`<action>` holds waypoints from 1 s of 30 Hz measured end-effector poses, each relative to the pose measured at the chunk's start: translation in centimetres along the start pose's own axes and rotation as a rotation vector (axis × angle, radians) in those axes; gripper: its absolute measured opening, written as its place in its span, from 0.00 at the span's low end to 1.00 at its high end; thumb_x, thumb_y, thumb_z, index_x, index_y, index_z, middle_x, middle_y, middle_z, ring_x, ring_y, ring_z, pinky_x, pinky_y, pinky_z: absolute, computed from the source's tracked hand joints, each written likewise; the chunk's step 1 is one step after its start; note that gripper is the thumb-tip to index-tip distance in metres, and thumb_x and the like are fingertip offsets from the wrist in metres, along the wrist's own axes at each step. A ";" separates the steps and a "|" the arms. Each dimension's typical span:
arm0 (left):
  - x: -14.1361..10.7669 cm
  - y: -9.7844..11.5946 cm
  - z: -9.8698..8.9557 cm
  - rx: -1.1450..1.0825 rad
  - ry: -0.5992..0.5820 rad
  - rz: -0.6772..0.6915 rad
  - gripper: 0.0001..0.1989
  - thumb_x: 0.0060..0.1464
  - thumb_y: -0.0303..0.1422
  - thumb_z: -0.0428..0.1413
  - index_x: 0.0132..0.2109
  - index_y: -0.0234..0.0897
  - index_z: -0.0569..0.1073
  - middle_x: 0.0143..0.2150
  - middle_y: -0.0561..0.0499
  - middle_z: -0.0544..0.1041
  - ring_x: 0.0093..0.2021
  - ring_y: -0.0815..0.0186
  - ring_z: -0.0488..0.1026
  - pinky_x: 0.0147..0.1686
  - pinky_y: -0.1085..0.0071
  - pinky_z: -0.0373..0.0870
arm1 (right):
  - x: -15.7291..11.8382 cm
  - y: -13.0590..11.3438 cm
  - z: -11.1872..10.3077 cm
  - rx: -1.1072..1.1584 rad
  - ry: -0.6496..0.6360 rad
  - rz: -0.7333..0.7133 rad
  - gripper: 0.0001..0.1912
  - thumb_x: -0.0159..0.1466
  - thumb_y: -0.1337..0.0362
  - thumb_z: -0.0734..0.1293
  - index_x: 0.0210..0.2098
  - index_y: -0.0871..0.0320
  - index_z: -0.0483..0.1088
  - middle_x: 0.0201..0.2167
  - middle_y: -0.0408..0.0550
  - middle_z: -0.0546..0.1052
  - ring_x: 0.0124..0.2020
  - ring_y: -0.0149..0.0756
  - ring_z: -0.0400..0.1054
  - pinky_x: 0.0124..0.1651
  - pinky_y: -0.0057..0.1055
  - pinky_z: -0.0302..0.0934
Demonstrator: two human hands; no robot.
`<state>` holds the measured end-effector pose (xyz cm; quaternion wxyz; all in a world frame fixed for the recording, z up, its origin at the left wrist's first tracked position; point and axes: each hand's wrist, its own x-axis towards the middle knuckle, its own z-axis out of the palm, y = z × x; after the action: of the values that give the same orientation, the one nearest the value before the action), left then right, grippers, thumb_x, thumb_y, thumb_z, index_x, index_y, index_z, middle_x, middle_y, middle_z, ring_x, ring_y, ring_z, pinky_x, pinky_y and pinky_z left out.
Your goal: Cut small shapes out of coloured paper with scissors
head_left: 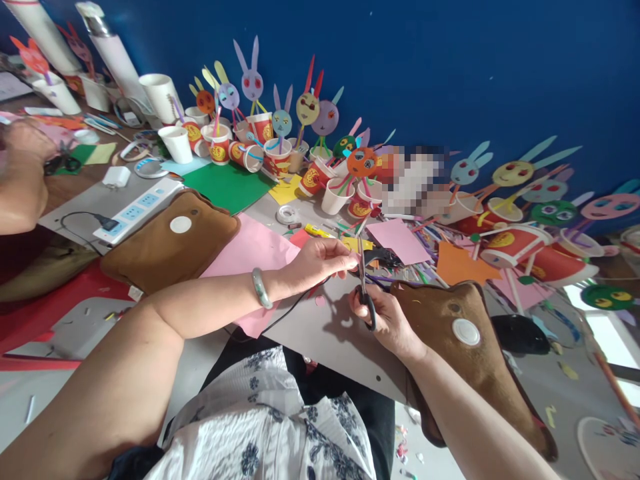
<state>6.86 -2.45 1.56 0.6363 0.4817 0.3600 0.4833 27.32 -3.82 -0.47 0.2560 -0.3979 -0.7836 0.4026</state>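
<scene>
My right hand [387, 319] grips a pair of scissors [369, 307] by the black handles, the blades pointing up and away from me. My left hand [320, 263], with a bangle on its wrist, pinches thumb and fingers together beside the blades. Whatever is in that pinch is too small to make out, though a pinkish bit shows at the fingertips. Under and beyond the left arm lies a pink paper sheet [250, 250]. A small pink scrap [320, 301] rests on the grey table [345, 360] between my hands.
Paper cups with rabbit-faced paper figures [283, 123] line the blue wall. Brown cushion-like pads [465, 307] lie to the right and left [170, 247]. A power strip [140, 210], green paper [225, 183] and a pink square [397, 241] are nearby. Another person's hand [27, 147] is far left.
</scene>
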 end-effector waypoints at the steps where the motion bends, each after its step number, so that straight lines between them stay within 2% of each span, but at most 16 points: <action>1: 0.0 0.0 0.0 0.001 0.004 -0.001 0.09 0.50 0.34 0.62 0.29 0.33 0.73 0.27 0.53 0.74 0.27 0.74 0.70 0.28 0.75 0.63 | 0.0 0.0 0.0 0.004 -0.004 0.000 0.35 0.61 0.30 0.61 0.24 0.57 0.66 0.21 0.43 0.68 0.24 0.33 0.59 0.29 0.32 0.55; 7: 0.0 -0.1 0.1 0.007 0.019 -0.002 0.07 0.49 0.32 0.61 0.29 0.33 0.72 0.24 0.55 0.72 0.26 0.74 0.69 0.28 0.75 0.63 | 0.0 -0.1 0.0 0.019 -0.026 -0.025 0.34 0.61 0.30 0.61 0.24 0.57 0.66 0.22 0.44 0.69 0.25 0.33 0.60 0.30 0.32 0.56; 14: 0.1 -0.1 0.1 -0.022 0.012 -0.010 0.07 0.49 0.32 0.62 0.29 0.32 0.73 0.28 0.53 0.75 0.26 0.75 0.69 0.28 0.74 0.63 | 0.0 0.0 -0.1 0.016 -0.035 -0.028 0.34 0.61 0.30 0.61 0.24 0.57 0.65 0.22 0.45 0.70 0.25 0.34 0.60 0.30 0.33 0.57; 20: -0.1 0.0 0.2 -0.012 0.017 -0.020 0.07 0.49 0.31 0.61 0.29 0.32 0.73 0.26 0.54 0.73 0.26 0.75 0.69 0.29 0.75 0.64 | 0.0 0.1 0.0 0.052 -0.047 -0.021 0.34 0.61 0.30 0.62 0.24 0.57 0.64 0.23 0.44 0.69 0.26 0.33 0.59 0.31 0.33 0.55; 25: -0.2 -0.1 0.2 -0.024 0.001 -0.052 0.06 0.50 0.30 0.61 0.30 0.32 0.72 0.30 0.52 0.75 0.27 0.75 0.70 0.29 0.75 0.65 | 0.1 0.2 0.0 0.061 -0.048 -0.018 0.34 0.61 0.30 0.62 0.24 0.57 0.64 0.23 0.43 0.68 0.26 0.33 0.59 0.31 0.32 0.55; 30: -0.2 -0.2 0.2 -0.015 0.008 -0.066 0.08 0.51 0.31 0.61 0.30 0.32 0.71 0.27 0.53 0.74 0.28 0.74 0.70 0.29 0.76 0.64 | 0.0 0.2 0.0 0.078 -0.053 -0.008 0.34 0.60 0.30 0.62 0.25 0.57 0.64 0.23 0.43 0.68 0.26 0.33 0.59 0.31 0.32 0.55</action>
<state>7.03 -2.71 1.43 0.6541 0.4627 0.3745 0.4667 27.38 -3.72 -0.61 0.2522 -0.3739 -0.7752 0.4424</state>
